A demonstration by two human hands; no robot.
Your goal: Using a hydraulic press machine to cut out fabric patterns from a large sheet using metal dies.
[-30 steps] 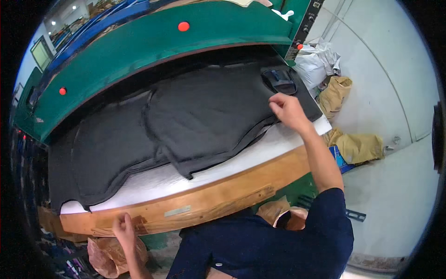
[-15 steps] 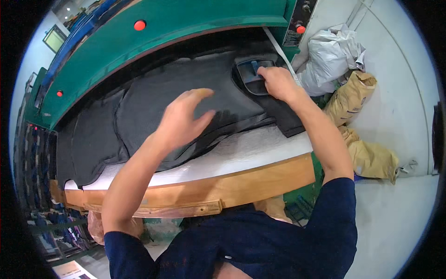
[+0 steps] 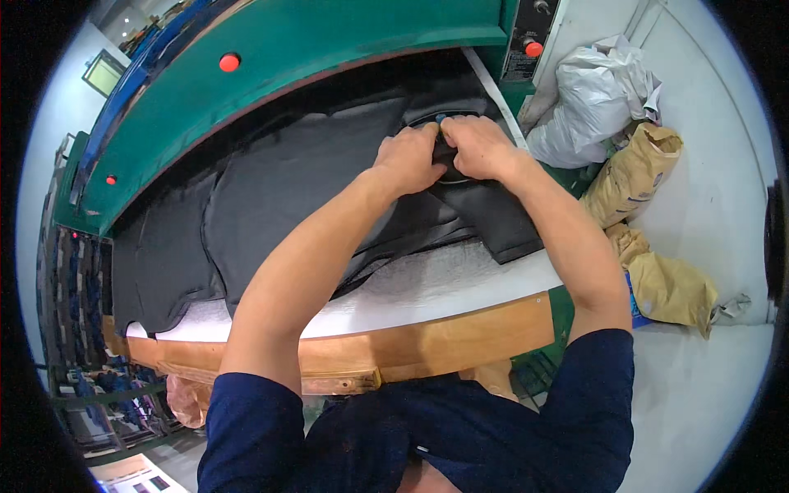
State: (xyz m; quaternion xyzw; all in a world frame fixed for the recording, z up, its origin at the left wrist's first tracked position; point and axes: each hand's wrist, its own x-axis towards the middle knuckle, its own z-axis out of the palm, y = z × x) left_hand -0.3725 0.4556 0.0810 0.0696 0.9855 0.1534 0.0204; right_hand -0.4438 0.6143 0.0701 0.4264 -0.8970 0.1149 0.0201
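A looped metal cutting die with a blue crossbar (image 3: pixel 440 119) lies on the right part of a black sheet material (image 3: pixel 300 168), which looks like leather or coated fabric. My right hand (image 3: pixel 481 148) is closed on the die's crossbar from the right. From the left, my left hand (image 3: pixel 406 159) meets it there, fingers bent onto the same bar. Both hands cover most of the die; only its lower rim and the bar's tip show. The black material is spread with uneven edges over a white board (image 3: pixel 427 283).
A green machine beam (image 3: pixel 353 29) with red buttons spans the far side. Wooden planking (image 3: pixel 460 324) edges the board in front of me. At the right, a white plastic sack (image 3: pixel 588 107) and brown paper sacks (image 3: pixel 637 172) stand by a pale wall.
My left hand has moved right, from above the middle of the sheet to the cutting die. My right hand has stayed on the die, shifting slightly left.
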